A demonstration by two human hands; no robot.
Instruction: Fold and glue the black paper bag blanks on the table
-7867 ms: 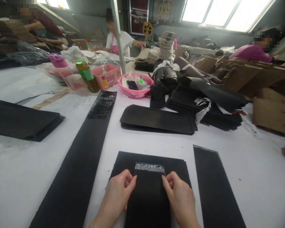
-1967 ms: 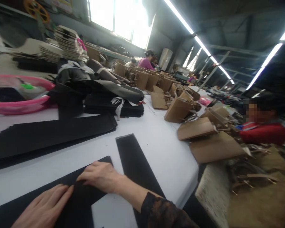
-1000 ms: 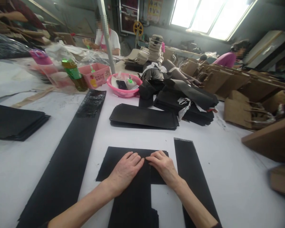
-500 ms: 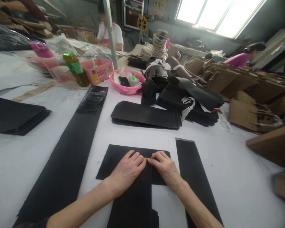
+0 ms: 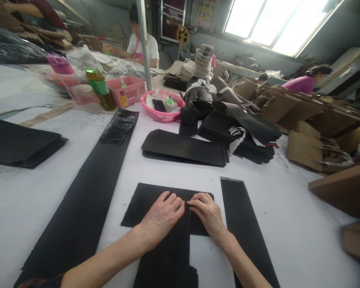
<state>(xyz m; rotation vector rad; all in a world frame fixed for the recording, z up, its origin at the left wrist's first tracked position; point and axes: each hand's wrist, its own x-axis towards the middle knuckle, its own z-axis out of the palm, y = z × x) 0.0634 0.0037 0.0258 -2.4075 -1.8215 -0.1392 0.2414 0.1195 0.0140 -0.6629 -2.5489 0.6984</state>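
Note:
A long black strip (image 5: 165, 256) of thin sheet material runs toward me, its far end overlapping a black sheet (image 5: 135, 208) that lies crosswise on the white table. My left hand (image 5: 163, 212) rests over the strip's far end, fingers curled and closed at its edge. Close by on the right, my right hand (image 5: 205, 212) pinches at the strip's far right corner, with thumb and fingertips together. The fingertips of both hands nearly meet. What lies right between them is mostly hidden.
Black strips lie left (image 5: 90, 192) and right (image 5: 243, 224) of my hands. Beyond are a black stack (image 5: 183, 148), a pink basin (image 5: 163, 116), a bottle (image 5: 102, 90) and a pink box (image 5: 127, 90). Brown bags (image 5: 306, 148) stand at right. Two people sit farther back.
The right hand's fingers have shifted slightly at the strip's corner. The left hand stays on the strip. The whole view has tilted a little.

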